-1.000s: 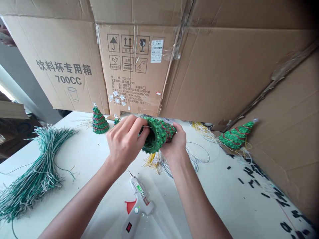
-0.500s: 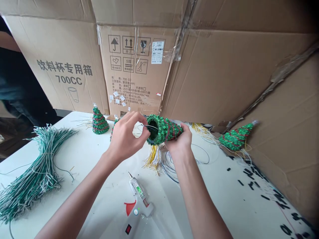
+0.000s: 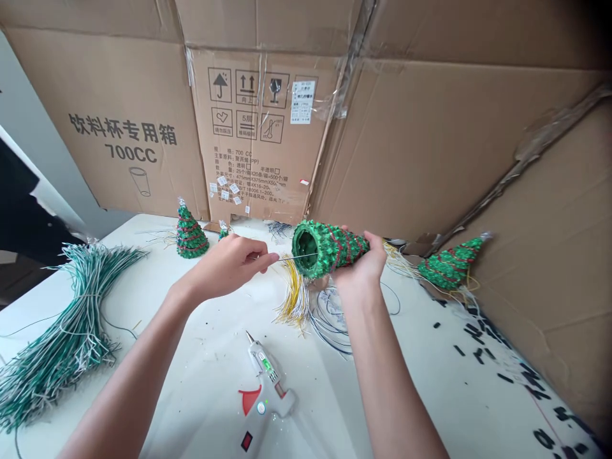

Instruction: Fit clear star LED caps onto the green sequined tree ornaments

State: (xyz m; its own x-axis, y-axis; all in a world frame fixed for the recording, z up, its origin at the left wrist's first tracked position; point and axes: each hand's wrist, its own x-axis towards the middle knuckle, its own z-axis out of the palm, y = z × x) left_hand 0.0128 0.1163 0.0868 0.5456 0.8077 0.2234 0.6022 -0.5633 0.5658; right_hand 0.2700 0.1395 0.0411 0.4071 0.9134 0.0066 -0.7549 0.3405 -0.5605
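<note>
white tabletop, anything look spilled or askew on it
Yes: small black pieces lie strewn loose across its right side, whereas the green-and-white wires on the left are bundled. The far-right Christmas tree also lies tilted, while the far-left Christmas tree stands upright.

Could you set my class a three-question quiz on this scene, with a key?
1. True or false: the white plastic glue gun with a red trigger lies on the white table.
2. What runs from the left hand into the sparkly green cone-shaped tree with red stripes: A, a thin straight wire; B, a yellow ribbon; or C, a glue stick?
3. Which hand supports that tree?

Key: 1 true; 2 A; 3 the right hand.
</note>
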